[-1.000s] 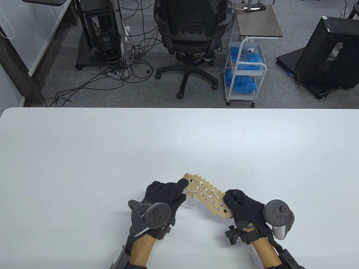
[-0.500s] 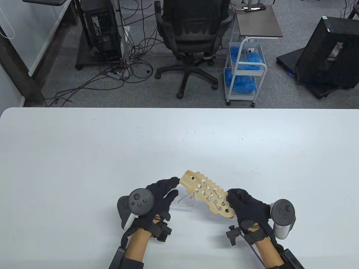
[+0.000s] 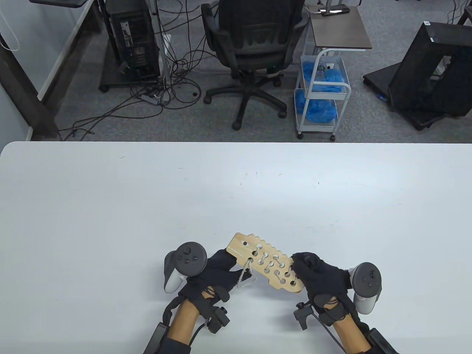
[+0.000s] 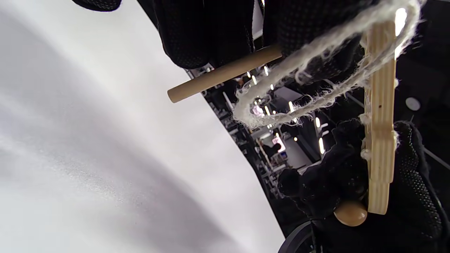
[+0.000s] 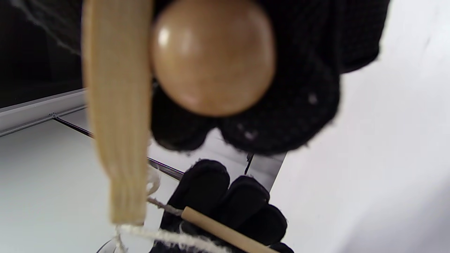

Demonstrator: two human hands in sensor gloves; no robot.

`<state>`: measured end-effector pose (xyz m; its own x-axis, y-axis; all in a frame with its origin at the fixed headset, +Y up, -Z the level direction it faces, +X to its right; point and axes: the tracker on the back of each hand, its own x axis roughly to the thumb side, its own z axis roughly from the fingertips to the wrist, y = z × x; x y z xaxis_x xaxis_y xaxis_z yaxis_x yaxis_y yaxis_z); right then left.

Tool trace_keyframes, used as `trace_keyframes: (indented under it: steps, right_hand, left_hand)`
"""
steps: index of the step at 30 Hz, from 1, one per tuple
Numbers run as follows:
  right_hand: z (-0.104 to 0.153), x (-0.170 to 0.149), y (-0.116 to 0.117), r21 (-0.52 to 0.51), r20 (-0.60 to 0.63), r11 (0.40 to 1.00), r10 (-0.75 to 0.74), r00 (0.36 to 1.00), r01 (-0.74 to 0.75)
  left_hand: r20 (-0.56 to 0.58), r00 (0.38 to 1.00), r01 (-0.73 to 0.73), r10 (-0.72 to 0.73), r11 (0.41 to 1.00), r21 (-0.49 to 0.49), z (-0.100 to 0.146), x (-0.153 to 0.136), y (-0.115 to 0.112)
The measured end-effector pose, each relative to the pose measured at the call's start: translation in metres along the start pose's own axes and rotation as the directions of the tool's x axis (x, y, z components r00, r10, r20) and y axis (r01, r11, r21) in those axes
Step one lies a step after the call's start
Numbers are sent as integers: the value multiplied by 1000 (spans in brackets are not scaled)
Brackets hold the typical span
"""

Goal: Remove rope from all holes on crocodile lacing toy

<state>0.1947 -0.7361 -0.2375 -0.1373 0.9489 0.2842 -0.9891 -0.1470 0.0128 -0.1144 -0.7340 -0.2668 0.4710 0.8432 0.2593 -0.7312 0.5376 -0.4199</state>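
Near the tabletop's point(image 3: 110, 206) front edge, the right hand point(image 3: 320, 278) grips the wooden crocodile lacing toy point(image 3: 263, 266) aloft; the left hand's point(image 3: 217, 273) fingers point(image 4: 211, 35) apparently pinch the rope's point(image 4: 302, 70) wooden needle point(image 4: 221, 74).

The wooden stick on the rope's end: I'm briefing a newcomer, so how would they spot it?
Start at the crocodile board held above the white table. Follow the frayed rope down to the left hand. The stick is the smooth, pale dowel in its fingers, unlike the round wooden bead by the right hand.
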Motion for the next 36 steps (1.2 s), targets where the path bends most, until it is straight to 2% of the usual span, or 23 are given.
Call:
trace_keyframes:
  steps: [15, 23, 29, 36]
  right_hand:
    - [0, -9, -9, -59, -54, 997, 56, 997, -59]
    - [-1, -14, -21, -122, -91, 991, 51, 995, -62]
    - [-2, -18, -33, -181, -127, 982, 36, 991, -59]
    - [-1, -24, -46, -254, -178, 967, -21, 984, -25]
  left_hand:
    - [-64, 996, 77, -67, 984, 163, 6, -6, 17]
    - [-119, 988, 118, -95, 972, 205, 8, -14, 24]
    - [-186, 977, 157, -105, 943, 294, 13, -18, 29]
    - [-250, 959, 216, -131, 910, 355, 18, -20, 34]
